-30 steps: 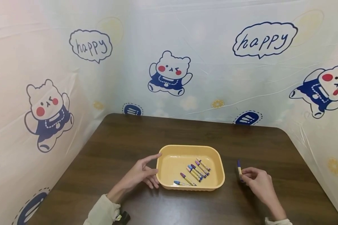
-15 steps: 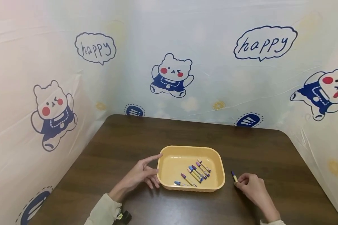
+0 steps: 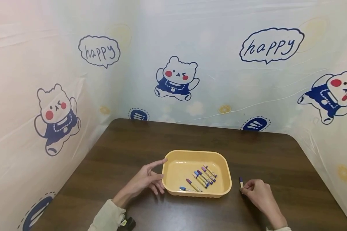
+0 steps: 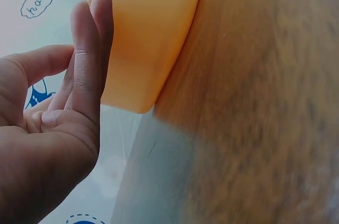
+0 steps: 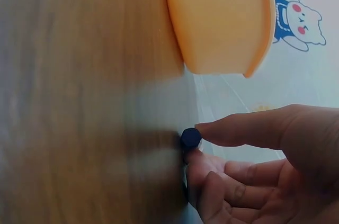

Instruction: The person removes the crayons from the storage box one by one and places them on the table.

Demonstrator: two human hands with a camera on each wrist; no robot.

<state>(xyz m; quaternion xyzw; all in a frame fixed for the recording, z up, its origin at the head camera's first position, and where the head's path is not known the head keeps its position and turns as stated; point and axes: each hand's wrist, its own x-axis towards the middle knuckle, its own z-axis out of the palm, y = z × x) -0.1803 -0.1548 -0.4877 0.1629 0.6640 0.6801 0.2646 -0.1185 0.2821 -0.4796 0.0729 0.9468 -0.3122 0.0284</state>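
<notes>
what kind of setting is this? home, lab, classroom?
Probably a staged tabletop recording booth, not a lived-in room. A dark wood table is walled on three sides by a plastic sheet printed with cartoon bears and "happy". The only props are a yellow tray of crayons.

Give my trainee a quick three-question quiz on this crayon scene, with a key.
1. True or false: the right hand pinches a crayon outside the tray.
2. What does the left hand touch? A) a crayon in the tray B) the tray's left side C) the wall
3. Fill in: the loose crayons lie in the tray's ____ half, seen from the head view.

Key: 1 true; 2 B, straight fingers lie against the tray's outer wall; 3 right.
</notes>
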